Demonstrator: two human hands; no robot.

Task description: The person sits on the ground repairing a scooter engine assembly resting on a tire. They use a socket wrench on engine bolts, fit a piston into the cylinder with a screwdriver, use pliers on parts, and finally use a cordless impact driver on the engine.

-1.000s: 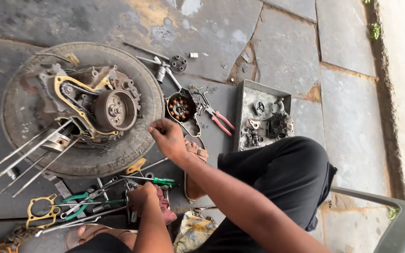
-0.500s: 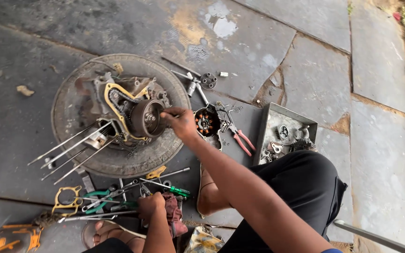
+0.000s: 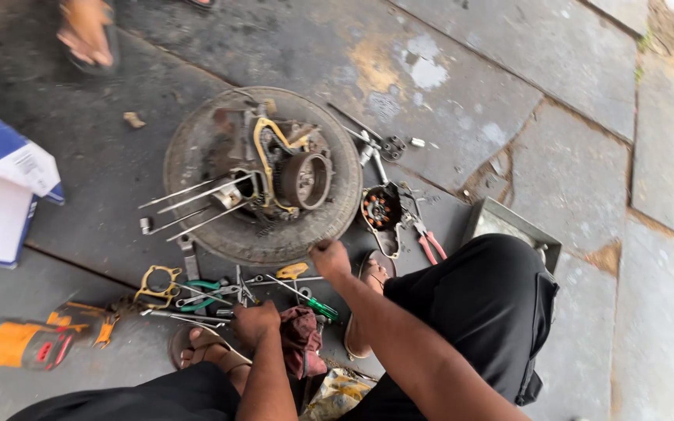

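Stone floor [image 3: 509, 70] lies under everything we work on. Our biggest item, the tyre [image 3: 263, 175], lies flat with an engine part [image 3: 286, 171] and long bolts [image 3: 193, 206] on top. Our right hand [image 3: 329, 257] rests curled at the tyre's near edge; we cannot tell whether it grips anything. Our left hand [image 3: 257, 323] is closed over a dark red rag [image 3: 302, 339], just beside the green screwdriver [image 3: 306, 300] and pliers [image 3: 200, 295].
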